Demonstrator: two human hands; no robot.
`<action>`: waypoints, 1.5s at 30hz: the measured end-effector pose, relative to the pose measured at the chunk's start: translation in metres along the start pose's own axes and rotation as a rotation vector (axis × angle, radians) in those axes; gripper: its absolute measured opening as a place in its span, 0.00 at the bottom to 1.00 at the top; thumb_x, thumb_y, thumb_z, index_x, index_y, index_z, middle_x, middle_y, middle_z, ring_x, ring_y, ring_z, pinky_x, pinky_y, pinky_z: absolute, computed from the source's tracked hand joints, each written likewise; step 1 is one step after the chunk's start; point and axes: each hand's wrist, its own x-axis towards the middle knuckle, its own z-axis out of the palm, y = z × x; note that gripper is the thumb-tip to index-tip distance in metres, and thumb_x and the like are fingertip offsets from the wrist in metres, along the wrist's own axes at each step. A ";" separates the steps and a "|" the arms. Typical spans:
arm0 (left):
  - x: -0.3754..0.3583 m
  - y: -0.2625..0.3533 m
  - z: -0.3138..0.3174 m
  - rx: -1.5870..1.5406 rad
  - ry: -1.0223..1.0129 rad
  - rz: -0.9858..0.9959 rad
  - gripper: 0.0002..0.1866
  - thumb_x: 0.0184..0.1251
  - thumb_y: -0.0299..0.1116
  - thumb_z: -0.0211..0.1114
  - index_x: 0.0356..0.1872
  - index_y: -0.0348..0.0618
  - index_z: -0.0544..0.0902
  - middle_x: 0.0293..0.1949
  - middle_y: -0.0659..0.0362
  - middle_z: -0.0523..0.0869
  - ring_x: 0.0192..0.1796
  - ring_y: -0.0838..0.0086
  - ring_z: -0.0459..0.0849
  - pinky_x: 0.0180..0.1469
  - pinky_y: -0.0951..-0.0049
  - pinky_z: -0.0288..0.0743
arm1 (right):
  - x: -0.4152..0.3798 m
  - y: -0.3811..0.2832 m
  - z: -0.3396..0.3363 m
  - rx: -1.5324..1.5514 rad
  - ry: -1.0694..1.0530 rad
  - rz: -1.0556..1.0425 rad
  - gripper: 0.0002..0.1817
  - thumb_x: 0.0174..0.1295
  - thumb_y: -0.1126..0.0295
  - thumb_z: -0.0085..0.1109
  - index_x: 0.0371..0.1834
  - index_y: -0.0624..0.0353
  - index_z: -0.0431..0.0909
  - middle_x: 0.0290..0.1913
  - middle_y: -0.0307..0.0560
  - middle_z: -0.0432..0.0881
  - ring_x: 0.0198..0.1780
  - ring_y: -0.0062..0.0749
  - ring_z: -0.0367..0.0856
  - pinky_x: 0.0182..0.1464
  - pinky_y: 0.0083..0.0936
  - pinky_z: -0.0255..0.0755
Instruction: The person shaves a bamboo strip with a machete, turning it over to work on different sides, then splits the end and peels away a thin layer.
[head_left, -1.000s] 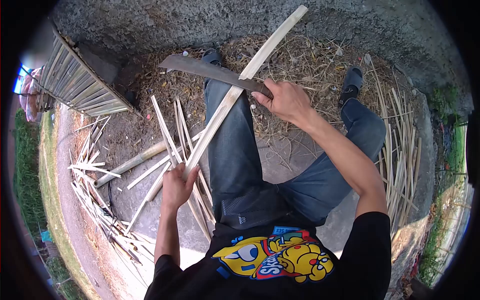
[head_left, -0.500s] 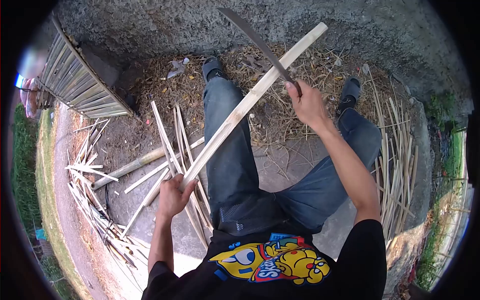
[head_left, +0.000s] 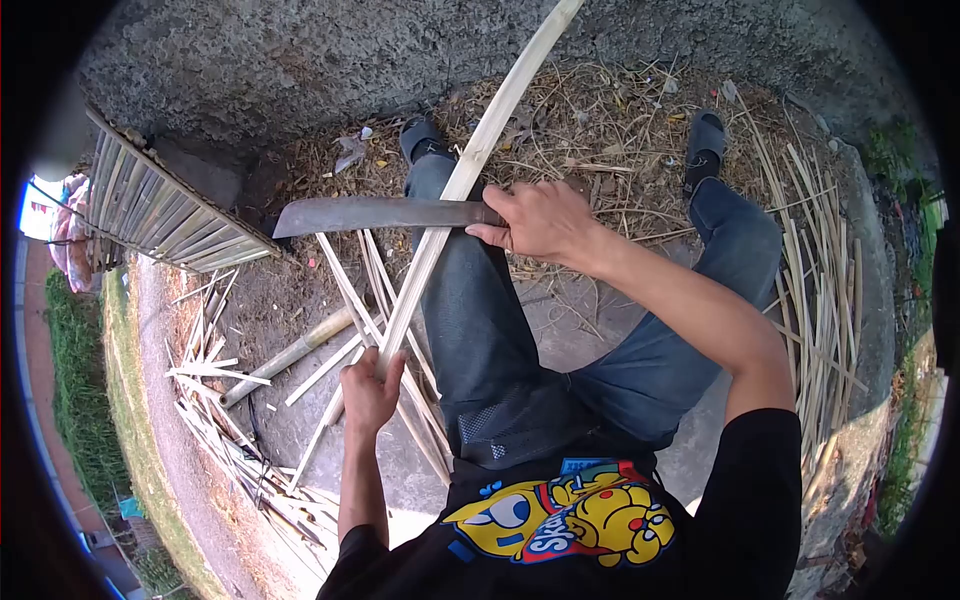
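Note:
A long pale bamboo strip (head_left: 487,135) runs up from my left hand (head_left: 371,393), which is closed round its lower end. The strip slants away over my left leg, its far end reaching the top edge of the view. My right hand (head_left: 535,218) grips the handle of a machete (head_left: 370,213), mostly hidden by the fingers. The broad dark blade points left and crosses over the strip near its middle, above my left knee. More cut strips (head_left: 380,290) lie beside my left hand, partly behind the held one.
A bamboo-slat panel (head_left: 165,205) leans at the left. Whole bamboo poles (head_left: 290,355) and piles of split strips (head_left: 240,470) lie on the left ground, with another pile (head_left: 825,290) at the right. A rough wall (head_left: 330,60) rises ahead, with shavings (head_left: 570,120) at its foot.
The machete has swung from pointing up and away to lying level across the strip, blade leftward. My right hand has moved left and down; the strip now stands steeper.

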 end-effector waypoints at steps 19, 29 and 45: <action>0.004 -0.017 0.004 -0.060 -0.047 0.000 0.26 0.67 0.44 0.72 0.19 0.36 0.72 0.12 0.46 0.74 0.14 0.60 0.75 0.21 0.61 0.66 | 0.024 0.038 -0.038 0.006 -0.008 0.254 0.31 0.74 0.36 0.42 0.39 0.56 0.77 0.16 0.52 0.78 0.23 0.53 0.84 0.26 0.49 0.78; -0.042 -0.056 -0.020 -0.033 -0.053 -0.023 0.26 0.66 0.41 0.73 0.17 0.37 0.69 0.10 0.48 0.69 0.13 0.61 0.66 0.20 0.61 0.63 | 0.036 0.194 -0.035 -0.031 0.086 0.687 0.35 0.75 0.35 0.36 0.40 0.59 0.78 0.22 0.52 0.80 0.28 0.49 0.85 0.33 0.46 0.78; -0.013 -0.059 -0.068 0.285 -0.001 0.023 0.27 0.55 0.49 0.78 0.15 0.41 0.73 0.13 0.49 0.76 0.16 0.56 0.78 0.23 0.59 0.71 | 0.015 0.089 -0.009 1.234 0.507 0.807 0.20 0.59 0.58 0.76 0.31 0.60 0.74 0.23 0.39 0.76 0.17 0.20 0.74 0.19 0.21 0.69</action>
